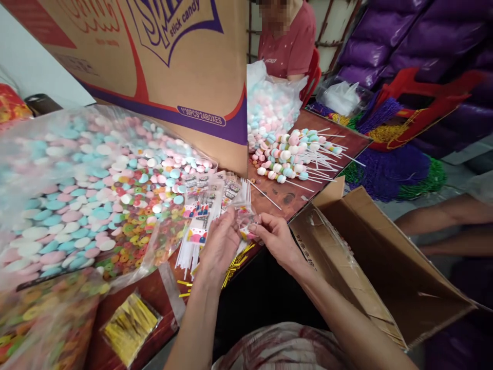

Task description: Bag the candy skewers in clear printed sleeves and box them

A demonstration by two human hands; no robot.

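A small printed clear plastic bag (245, 222) is stretched between my two hands above the table edge. My left hand (221, 237) grips its left side, fingers partly hidden from view. On the other side, my right hand (276, 235) pinches the bag between thumb and fingers. Beside my left hand lie several flat printed bags (200, 205). White sticks (187, 257) lie under that hand, and gold twist ties (239, 261) are scattered just below the held bag.
A large clear bag of pastel candies (57, 205) and ring gummies covers the left. A tall carton (185, 67) stands behind. Candy skewers (296, 154) are piled at the back right. An open cardboard box (377, 267) is at right; another person (288, 41) sits opposite.
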